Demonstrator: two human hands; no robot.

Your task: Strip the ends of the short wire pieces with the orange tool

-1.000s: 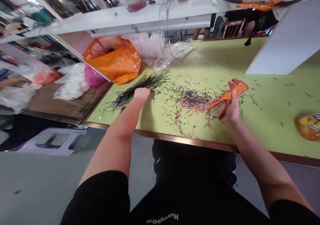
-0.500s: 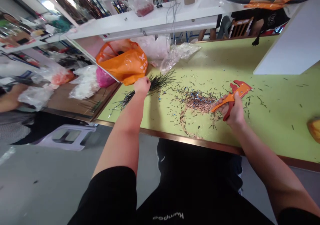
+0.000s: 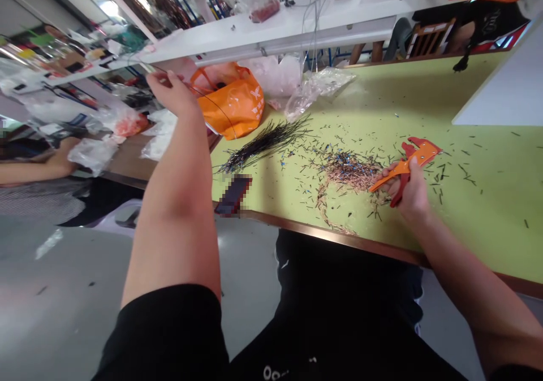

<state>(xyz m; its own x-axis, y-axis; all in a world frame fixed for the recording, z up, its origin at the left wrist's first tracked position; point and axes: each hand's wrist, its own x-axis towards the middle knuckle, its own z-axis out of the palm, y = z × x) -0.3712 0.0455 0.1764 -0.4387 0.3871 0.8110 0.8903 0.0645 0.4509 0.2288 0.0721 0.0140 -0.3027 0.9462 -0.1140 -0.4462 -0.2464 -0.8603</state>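
The left hand (image 3: 169, 91) is raised over the left end of the green table (image 3: 475, 217), and a thin dark wire (image 3: 220, 111) is grasped lightly in its partly curled fingers; the wire's length is trailed in front of the orange bag (image 3: 237, 108). By the right hand (image 3: 412, 193) an orange-and-red hand tool (image 3: 425, 156) is gripped around its handles, with its head pointed away from the body, above the table. Beside the tool, a pile of short cut pieces (image 3: 353, 169) is spread, dark, blue and copper-coloured, with loose bits scattered around it. Farther left, a bundle of dark wires (image 3: 267, 143) is laid on the table, near the orange bag. A phone (image 3: 234, 195), partly pixelated, is placed at the front edge below the bundle. Behind, a clear plastic bag (image 3: 320, 90) is seen crumpled under the white shelf (image 3: 212, 43). At far left, another person's arm (image 3: 40, 173) is seen near a second plastic bag (image 3: 94, 155).
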